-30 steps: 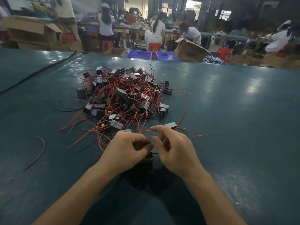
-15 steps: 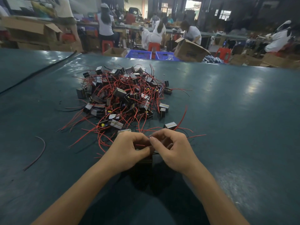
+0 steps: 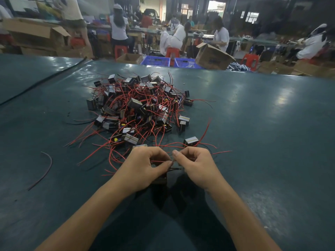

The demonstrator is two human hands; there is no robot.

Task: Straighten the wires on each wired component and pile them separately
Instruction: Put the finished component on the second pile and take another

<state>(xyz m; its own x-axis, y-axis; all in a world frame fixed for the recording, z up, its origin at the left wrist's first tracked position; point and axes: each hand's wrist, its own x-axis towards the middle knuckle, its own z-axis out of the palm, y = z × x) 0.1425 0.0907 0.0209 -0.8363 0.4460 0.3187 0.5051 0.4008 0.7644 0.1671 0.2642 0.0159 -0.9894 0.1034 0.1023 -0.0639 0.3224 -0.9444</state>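
Just before a tangled heap of boxy black components trailing thin red leads on the smooth teal surface, the left hand and right hand pinch one slender red wire in curled fingers, its dark block mostly hidden beneath them

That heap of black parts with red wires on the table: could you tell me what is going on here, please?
A person is working on one wired component, held low over the green table. The left hand and the right hand both pinch its red wire between fingertips, the hands almost touching, apparently to straighten it. The tangled heap lies just beyond them, unsorted. No separate pile shows in view yet.
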